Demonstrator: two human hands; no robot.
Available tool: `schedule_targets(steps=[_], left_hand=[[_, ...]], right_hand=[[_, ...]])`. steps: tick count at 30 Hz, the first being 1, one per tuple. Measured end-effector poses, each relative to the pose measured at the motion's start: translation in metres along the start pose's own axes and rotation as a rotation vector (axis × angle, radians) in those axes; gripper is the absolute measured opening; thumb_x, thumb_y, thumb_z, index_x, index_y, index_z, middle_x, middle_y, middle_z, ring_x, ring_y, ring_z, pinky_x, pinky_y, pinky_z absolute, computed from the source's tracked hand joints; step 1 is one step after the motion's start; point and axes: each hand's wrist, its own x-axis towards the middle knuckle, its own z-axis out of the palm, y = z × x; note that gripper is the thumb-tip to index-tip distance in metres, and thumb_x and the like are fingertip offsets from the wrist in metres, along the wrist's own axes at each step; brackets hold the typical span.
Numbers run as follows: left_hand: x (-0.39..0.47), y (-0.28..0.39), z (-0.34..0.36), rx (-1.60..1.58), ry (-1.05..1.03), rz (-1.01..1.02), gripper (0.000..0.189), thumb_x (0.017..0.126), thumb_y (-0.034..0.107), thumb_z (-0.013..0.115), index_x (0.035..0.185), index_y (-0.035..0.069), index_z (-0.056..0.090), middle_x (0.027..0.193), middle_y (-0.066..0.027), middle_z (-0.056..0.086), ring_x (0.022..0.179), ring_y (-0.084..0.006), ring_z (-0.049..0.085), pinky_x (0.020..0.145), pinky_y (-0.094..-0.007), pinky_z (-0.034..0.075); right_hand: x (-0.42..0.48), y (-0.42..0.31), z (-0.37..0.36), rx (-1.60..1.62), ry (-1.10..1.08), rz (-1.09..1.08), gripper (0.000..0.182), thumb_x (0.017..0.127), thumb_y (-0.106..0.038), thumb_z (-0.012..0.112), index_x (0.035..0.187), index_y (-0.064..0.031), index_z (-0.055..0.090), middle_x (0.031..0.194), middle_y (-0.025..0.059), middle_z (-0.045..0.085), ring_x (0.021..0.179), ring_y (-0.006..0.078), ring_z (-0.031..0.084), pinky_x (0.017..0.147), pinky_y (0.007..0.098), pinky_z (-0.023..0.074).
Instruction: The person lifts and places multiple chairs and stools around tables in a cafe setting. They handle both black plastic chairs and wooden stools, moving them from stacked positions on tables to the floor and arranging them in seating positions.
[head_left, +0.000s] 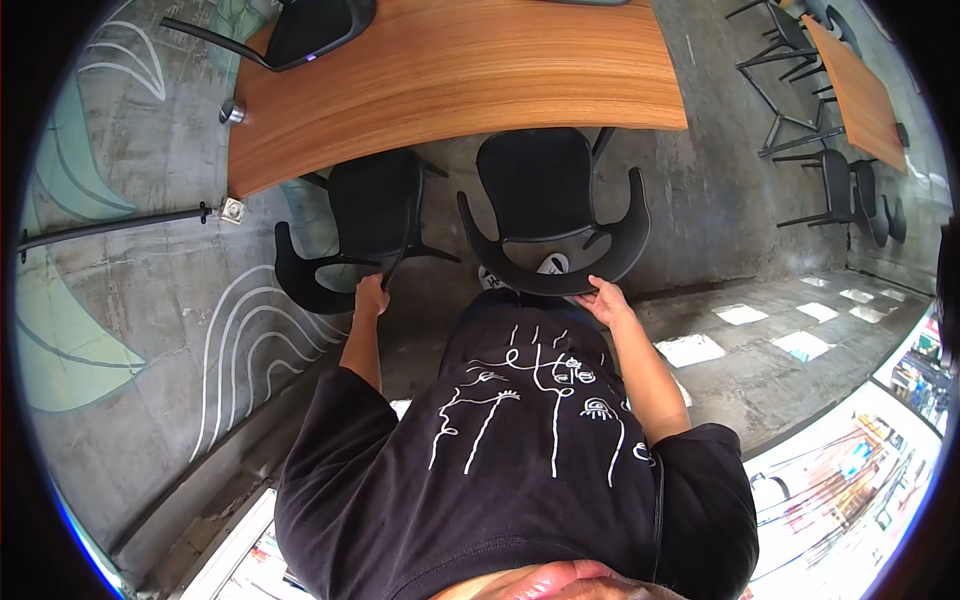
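Two black chairs with curved backrests stand side by side at the near edge of a wooden table (465, 75). My left hand (372, 294) grips the backrest end of the left chair (375, 199), and part of its fingers is hidden. With thumb on top and fingers beneath, my right hand (604, 301) holds the rim of the right chair's backrest (536, 184). The seat fronts of both chairs reach the table's edge or go slightly under it. My shoes (553, 264) show partly behind the right chair's backrest.
Another black chair (315, 34) stands across the table. A metal cup (232, 112) sits at the tabletop's left edge, near a wall socket (232, 211) and a black rail (112, 229). A painted concrete wall (172, 300) runs along the left. Farther right is a second table (855, 90) with several chairs.
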Motion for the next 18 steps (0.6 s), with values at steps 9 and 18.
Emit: schedule_targets(steps=[9, 18], left_hand=[[-0.008, 0.008, -0.003, -0.055, 0.029, -0.041, 0.035, 0.076, 0.007, 0.061, 0.110, 0.009, 0.066, 0.104, -0.0207, 0.065, 0.101, -0.0391, 0.062, 0.088, -0.0470, 0.051], [-0.015, 0.006, -0.003, -0.066, 0.017, -0.098, 0.041, 0.075, 0.011, 0.062, 0.115, 0.016, 0.066, 0.100, -0.0170, 0.068, 0.098, -0.0357, 0.065, 0.086, -0.0449, 0.052]], right_hand=[[0.018, 0.019, -0.006, 0.149, -0.066, -0.027, 0.017, 0.089, -0.011, 0.064, 0.104, -0.0049, 0.057, 0.105, 0.0147, 0.064, 0.106, 0.0296, 0.060, 0.102, 0.0497, 0.0429], [0.013, 0.024, 0.015, 0.093, -0.042, -0.059, 0.016, 0.084, -0.009, 0.070, 0.096, -0.0087, 0.060, 0.104, 0.0088, 0.064, 0.105, 0.0254, 0.059, 0.101, 0.0427, 0.0451]])
